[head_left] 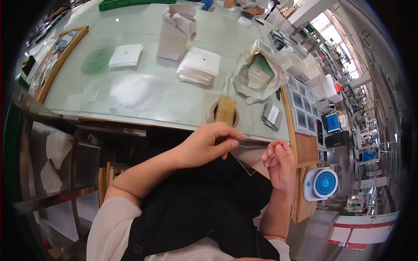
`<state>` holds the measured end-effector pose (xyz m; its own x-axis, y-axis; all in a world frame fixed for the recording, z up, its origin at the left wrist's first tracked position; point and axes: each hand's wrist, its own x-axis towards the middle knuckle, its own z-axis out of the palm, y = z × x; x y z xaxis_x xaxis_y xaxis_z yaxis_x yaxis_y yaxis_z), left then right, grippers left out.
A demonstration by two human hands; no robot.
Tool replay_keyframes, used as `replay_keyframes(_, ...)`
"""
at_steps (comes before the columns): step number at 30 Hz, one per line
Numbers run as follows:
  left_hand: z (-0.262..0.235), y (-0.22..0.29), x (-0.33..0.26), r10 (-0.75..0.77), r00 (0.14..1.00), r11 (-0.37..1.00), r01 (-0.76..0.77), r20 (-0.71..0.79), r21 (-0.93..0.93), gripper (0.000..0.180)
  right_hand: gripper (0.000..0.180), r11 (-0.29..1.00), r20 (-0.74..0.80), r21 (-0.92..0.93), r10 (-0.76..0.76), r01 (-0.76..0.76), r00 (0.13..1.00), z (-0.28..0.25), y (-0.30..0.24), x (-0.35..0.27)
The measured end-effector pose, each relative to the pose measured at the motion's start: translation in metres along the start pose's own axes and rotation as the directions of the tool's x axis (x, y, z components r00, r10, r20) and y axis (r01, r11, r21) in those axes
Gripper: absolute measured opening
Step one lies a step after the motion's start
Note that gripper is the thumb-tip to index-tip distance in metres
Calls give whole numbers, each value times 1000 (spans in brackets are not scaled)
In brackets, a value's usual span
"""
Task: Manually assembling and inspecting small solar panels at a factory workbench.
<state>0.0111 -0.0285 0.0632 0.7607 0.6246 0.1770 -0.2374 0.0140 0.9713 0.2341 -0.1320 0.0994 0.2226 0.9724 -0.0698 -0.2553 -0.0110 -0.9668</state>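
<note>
My left hand (213,143) pinches a thin clear sheet (247,164) between thumb and fingers, just off the table's front edge. The sheet hangs tilted over my lap, and only its bright edges show well. Beside it on the right, my right hand (279,161) is raised with the fingertips pressed together. Whatever lies between those fingertips is too small to make out. Just beyond my left hand, a tan block (225,109) rests on a roll of tape (212,114) at the table edge.
On the table (170,102) are a white heap (133,90), stacks of white squares (201,63), a cloth-wrapped bundle (176,37) and an opened wrapper (257,80) with sheets. Framed dark panels (302,104) lie right, above a blue-white fan (324,182). Another person's hand (229,3) is across the table.
</note>
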Motion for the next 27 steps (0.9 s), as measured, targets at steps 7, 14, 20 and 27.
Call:
replay_keyframes(7,-28,-16,-62,-47,989,998,41,-139,-45,24,15,989,89,-95,118,-109,989,48,26,-2)
replay_keyframes(14,-42,-18,-98,-49,971,999,47,-236,-14,23,15,976,167,-139,192,-169,967,77,39,6)
replay_keyframes(20,-51,-28,-109,-67,956,997,56,-284,-48,23,14,961,195,-149,258,-231,946,91,42,24)
replay_keyframes(27,-59,-28,-75,-74,936,988,23,-343,-151,25,14,948,107,-244,236,-204,966,85,35,59)
